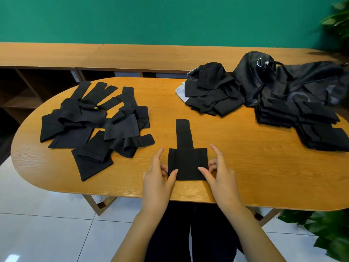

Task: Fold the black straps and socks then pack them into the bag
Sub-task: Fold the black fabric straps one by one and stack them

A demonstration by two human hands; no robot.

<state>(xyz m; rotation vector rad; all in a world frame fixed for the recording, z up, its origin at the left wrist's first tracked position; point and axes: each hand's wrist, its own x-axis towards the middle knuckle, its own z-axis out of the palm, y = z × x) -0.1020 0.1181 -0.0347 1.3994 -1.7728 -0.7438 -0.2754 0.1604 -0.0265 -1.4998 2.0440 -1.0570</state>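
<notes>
As my left hand (pixel 157 175) and right hand (pixel 220 168) pinch the strap (pixel 187 163) edges, lower centre, I align them before folding the tail.

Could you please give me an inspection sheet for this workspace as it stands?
Surface: wooden table, oval, bearing all items.
Job's things: strap at near edge, partly folded, tab pointing away; loose pile on left; folded stack on right; bag behind stack; dark heap beside bag.
Clutter: white cloth under the heap.
Grippers: left hand and right hand pinch the strap's side edges.
Cables: nothing seen.
Surroundings: green wall, shelf, plants, tiled floor.
</notes>
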